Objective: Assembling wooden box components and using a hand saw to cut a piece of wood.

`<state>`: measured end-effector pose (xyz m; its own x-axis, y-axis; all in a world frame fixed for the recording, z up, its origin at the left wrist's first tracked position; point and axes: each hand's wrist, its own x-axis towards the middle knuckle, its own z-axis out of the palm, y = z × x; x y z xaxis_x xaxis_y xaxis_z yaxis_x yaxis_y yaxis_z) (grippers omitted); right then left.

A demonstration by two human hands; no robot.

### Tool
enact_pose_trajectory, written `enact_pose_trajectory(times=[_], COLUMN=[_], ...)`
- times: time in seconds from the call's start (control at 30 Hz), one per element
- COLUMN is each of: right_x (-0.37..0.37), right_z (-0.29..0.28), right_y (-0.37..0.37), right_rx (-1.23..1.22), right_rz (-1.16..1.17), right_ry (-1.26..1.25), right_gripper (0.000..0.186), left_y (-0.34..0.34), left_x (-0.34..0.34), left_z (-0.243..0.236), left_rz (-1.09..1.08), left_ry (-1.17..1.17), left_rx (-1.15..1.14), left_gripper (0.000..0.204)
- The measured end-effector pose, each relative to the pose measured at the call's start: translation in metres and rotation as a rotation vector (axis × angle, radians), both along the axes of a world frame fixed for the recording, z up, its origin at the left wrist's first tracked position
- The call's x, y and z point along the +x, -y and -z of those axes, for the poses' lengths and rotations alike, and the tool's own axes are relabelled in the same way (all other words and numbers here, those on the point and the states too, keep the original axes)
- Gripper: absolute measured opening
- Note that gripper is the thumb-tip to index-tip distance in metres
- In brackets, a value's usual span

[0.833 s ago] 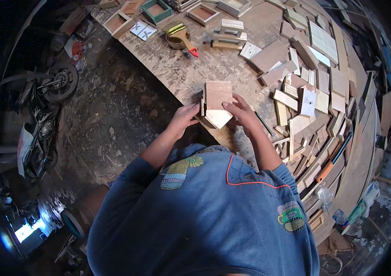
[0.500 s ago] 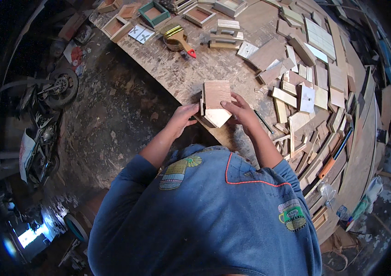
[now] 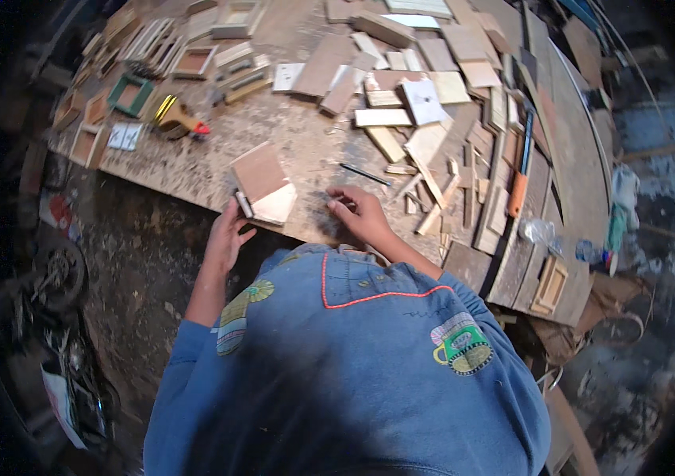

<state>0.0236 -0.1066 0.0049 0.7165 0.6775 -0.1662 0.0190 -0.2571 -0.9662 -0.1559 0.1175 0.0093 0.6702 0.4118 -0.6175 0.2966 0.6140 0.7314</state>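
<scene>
head view: left fingers (image 3: 231,216), spread, touch the wooden piece (image 3: 260,174), while right fingers (image 3: 347,193) curl half open at the bench (image 3: 186,170).

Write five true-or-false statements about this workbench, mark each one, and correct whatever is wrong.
1. The left hand is at the left side of the wooden block. True.
2. The right hand grips the wooden block. False: the right hand is apart from it.
3. The slim dark pencil lies beyond the right hand. True.
4. The green frame lies right of the paintbrush. False: the green frame is left of it.
5. The orange-handled tool lies right of the pencil. True.
</scene>
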Motion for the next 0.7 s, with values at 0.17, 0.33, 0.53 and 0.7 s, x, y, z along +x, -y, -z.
enact_pose_trajectory(times=[0.17, 0.33, 0.53, 0.7], right_x=[0.035, 0.085, 0.096, 0.113], right_z=[0.027, 0.011, 0.013, 0.027], right_y=[0.087, 0.148, 0.175, 0.166], right_rx=[-0.314, -0.451, -0.465, -0.757], right_rz=[0.111, 0.647, 0.757, 0.609], right_ry=[0.507, 0.453, 0.331, 0.292], right_gripper=[0.019, 0.017, 0.023, 0.045], left_y=[-0.010, -0.017, -0.020, -0.019], left_x=[0.003, 0.001, 0.003, 0.003], left_z=[0.007, 0.005, 0.007, 0.007], left_rz=[0.041, 0.101, 0.101, 0.106], left_ry=[-0.076, -0.102, -0.109, -0.105], left_rx=[0.025, 0.036, 0.051, 0.045], left_gripper=[0.069, 0.067, 0.072, 0.073])
